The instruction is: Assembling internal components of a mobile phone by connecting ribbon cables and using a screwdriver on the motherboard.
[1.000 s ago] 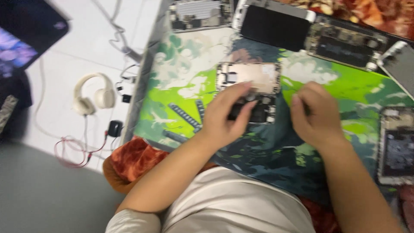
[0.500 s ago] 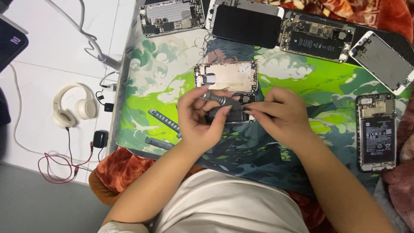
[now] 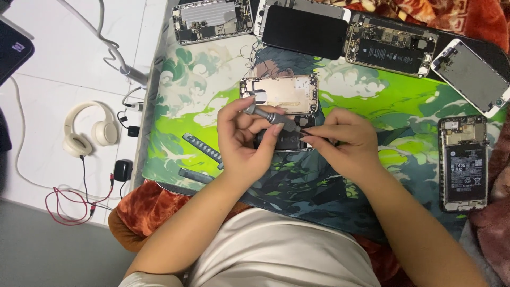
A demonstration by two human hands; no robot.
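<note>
My left hand [image 3: 245, 139] grips a grey screwdriver [image 3: 272, 116] that slants down to the right over an opened phone [image 3: 281, 139] on the green printed mat [image 3: 175, 106]. My right hand [image 3: 344, 141] rests on the phone's right side, fingertips pinched at the screwdriver's tip; whether it holds a small part I cannot tell. Just beyond the hands lies a pale gold phone back housing [image 3: 284, 91]. The phone under my hands is mostly hidden.
Several dismantled phones lie around the mat: one at the top left [image 3: 211, 18], a dark screen [image 3: 304, 32], an open phone with battery [image 3: 392, 49], a display panel [image 3: 470, 74], another open phone [image 3: 463, 162] at right. White headphones [image 3: 87, 130] and cables lie on the floor at left.
The view has shifted so the mat sits lower and larger in frame. My hands came together over the phone, and the screwdriver now shows plainly in my left hand.
</note>
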